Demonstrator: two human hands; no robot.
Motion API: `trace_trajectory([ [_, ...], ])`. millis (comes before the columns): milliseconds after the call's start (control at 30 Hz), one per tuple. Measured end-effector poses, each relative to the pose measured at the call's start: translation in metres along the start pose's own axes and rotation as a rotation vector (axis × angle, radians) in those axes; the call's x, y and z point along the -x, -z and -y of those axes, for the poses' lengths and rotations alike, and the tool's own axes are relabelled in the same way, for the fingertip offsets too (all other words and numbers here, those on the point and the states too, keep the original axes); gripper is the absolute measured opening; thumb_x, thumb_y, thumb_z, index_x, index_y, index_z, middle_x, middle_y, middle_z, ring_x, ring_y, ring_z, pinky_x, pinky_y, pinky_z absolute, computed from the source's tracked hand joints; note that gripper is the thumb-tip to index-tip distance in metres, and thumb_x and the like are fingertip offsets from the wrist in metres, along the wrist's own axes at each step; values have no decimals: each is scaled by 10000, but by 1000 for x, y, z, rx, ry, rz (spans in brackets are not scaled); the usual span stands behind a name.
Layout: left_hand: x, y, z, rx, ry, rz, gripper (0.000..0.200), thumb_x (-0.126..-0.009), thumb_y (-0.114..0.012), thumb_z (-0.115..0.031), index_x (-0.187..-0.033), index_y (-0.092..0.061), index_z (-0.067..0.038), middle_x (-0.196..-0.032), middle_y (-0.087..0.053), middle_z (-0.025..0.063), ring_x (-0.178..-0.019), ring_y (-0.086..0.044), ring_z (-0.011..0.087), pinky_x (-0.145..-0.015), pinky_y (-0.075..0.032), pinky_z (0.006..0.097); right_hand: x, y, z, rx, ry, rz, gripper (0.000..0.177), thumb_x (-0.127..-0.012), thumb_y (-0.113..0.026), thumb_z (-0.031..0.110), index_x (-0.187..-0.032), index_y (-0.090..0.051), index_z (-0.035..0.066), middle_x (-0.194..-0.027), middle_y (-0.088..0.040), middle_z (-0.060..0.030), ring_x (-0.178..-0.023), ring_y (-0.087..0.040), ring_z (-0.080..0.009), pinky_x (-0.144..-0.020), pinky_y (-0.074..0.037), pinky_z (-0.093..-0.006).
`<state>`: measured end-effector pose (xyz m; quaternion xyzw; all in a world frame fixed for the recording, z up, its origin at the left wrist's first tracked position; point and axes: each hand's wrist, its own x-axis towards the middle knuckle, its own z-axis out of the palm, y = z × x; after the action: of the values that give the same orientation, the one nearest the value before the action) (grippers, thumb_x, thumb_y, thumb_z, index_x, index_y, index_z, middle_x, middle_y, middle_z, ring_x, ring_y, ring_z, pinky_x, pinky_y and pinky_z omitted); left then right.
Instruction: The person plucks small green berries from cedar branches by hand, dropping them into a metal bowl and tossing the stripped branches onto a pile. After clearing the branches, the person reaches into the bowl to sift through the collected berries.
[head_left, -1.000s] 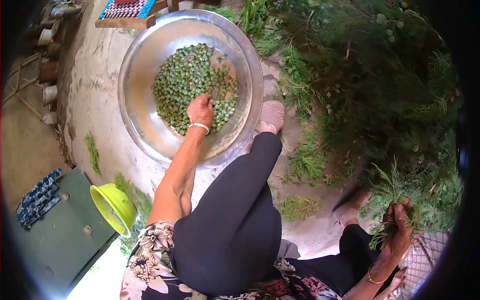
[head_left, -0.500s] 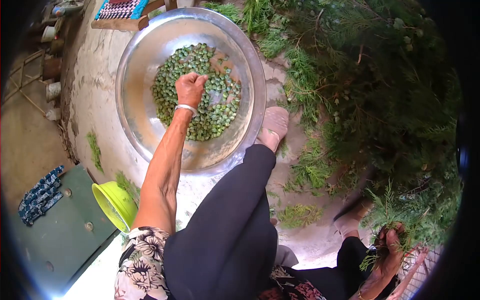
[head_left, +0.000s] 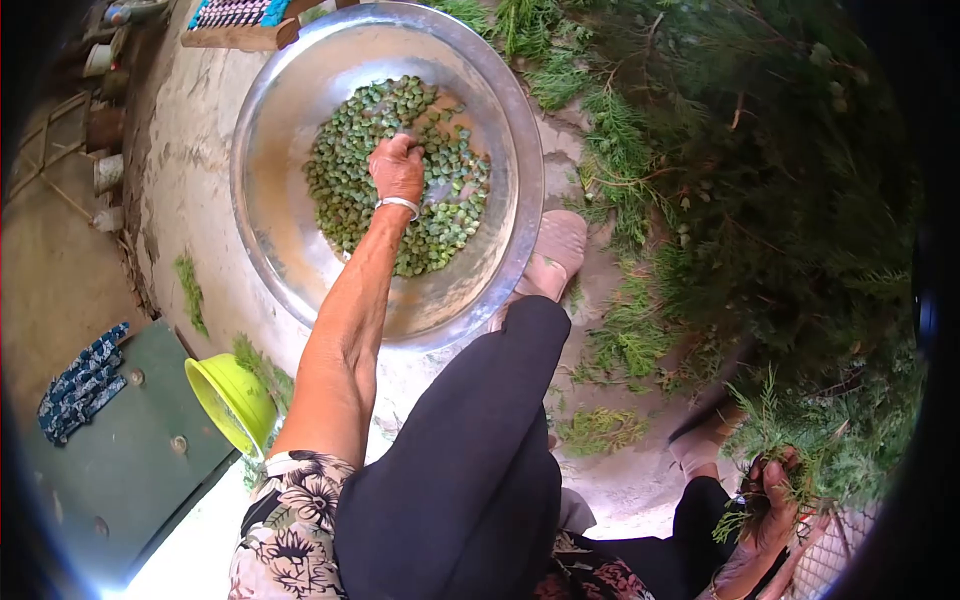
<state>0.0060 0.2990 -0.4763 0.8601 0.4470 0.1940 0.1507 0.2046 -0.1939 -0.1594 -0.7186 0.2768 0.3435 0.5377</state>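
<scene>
My left hand [head_left: 397, 170], with a pale bangle at the wrist, is closed over a wide metal basin [head_left: 268, 215]. Its fingertips are curled and hide whatever they may hold. Small green cones [head_left: 430, 240] lie heaped on the basin's floor around and beneath it. At the lower right, my right hand [head_left: 772, 492] has its fingers wrapped round a green conifer sprig [head_left: 770, 415]. That sprig sits against a big pile of leafy conifer branches [head_left: 760, 210], and foliage covers part of the fingers.
A yellow-green plastic bowl [head_left: 232, 390] leans beside a green board [head_left: 140, 430] with a patterned cloth [head_left: 85, 385] on it. A woven-seat stool [head_left: 240, 30] stands beyond the basin. Loose sprigs [head_left: 603, 430] lie on the ground near my shoe [head_left: 556, 250].
My left hand has shifted slightly right in the view and lower over the cones, still closed. The basin appears slightly higher in view. My right hand keeps hold of the sprig with little movement.
</scene>
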Motion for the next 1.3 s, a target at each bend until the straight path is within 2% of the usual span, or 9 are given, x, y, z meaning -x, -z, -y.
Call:
trace_trajectory([
  [67,-1,3,-9,85,85,-12,106,-680,-685,-142,-707,-641,-49,-673,-614,155,-646,-593,331,-649,-458,426,0,-1,0,15,-31,34,387,-775,-687,109,-1104,-491,56,-793,-529,-30,-659,-485,-92,-566,-381,-193],
  [133,9,9,-18,16,148,-2,111,-694,-673,-135,-688,-627,-33,-665,-610,163,-643,-588,334,-647,-460,419,1,-1,-3,20,-13,-36,393,-781,-687,116,-1117,-492,54,-808,-541,-25,-675,-498,-88,-563,-383,-193],
  [333,55,62,-54,511,642,418,138,-791,-596,-65,-661,-585,-24,-520,-533,46,-429,-534,111,-391,-394,273,0,8,-9,47,1,-48,401,-794,-679,135,-1136,-488,51,-802,-538,-15,-668,-490,-82,-559,-373,-191],
  [533,83,72,10,555,668,228,110,-825,-589,-41,-719,-561,-30,-550,-513,3,-417,-482,72,-321,-331,211,-1,0,-9,76,36,-57,404,-800,-672,171,-1126,-470,46,-767,-500,-13,-634,-438,-75,-543,-338,-193],
  [733,61,98,11,639,860,118,87,-811,-590,8,-738,-544,12,-642,-542,57,-469,-540,127,-382,-496,253,-6,2,-9,169,97,-28,372,-795,-675,179,-1085,-479,53,-762,-491,-7,-632,-438,-75,-549,-336,-192],
  [900,62,100,9,1154,1008,136,70,-829,-618,-8,-834,-557,26,-685,-553,57,-516,-549,134,-425,-513,256,-1,-8,-2,154,50,-23,365,-796,-677,183,-1076,-482,53,-761,-489,-6,-643,-439,-75,-555,-338,-192],
  [1067,64,101,8,1095,972,-33,67,-824,-624,-5,-840,-564,19,-695,-580,61,-514,-555,130,-436,-517,258,3,-6,1,155,23,-13,367,-796,-678,178,-1080,-481,55,-773,-496,-11,-661,-445,-78,-564,-344,-193],
  [1133,72,110,8,850,862,286,47,-806,-619,16,-819,-575,20,-660,-591,75,-491,-568,135,-417,-511,252,3,-3,0,97,-2,19,366,-794,-679,168,-1082,-480,63,-783,-498,-16,-664,-445,-78,-564,-348,-196],
  [1300,92,100,-13,700,805,435,93,-734,-640,24,-818,-602,39,-633,-594,76,-502,-580,116,-424,-493,247,2,-4,-8,73,8,-111,349,-793,-676,145,-1072,-480,75,-784,-494,-19,-665,-443,-78,-553,-345,-192],
])
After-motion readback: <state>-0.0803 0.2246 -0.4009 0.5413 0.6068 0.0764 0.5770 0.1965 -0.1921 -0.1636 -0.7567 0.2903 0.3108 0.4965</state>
